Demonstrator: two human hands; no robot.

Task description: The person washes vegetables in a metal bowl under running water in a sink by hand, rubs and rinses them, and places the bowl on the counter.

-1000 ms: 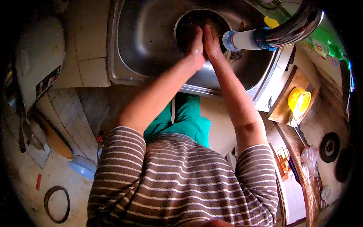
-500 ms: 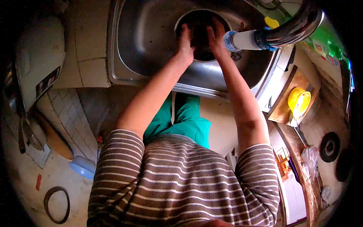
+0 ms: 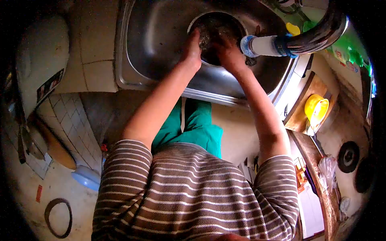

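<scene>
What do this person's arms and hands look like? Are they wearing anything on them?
Short brown sleeves with thin pale stripes reach down near the elbows. Below them, the forearms are bare, with no watch or bracelet to be seen. The left hand and right hand wear no gloves; it's too dark to check for rings.

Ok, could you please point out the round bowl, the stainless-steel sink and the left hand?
Round bowl [image 3: 217, 12], head view: its far rim.
Stainless-steel sink [image 3: 164, 48], head view: bare basin floor.
Left hand [image 3: 192, 50], head view: middle of the hand.
</scene>
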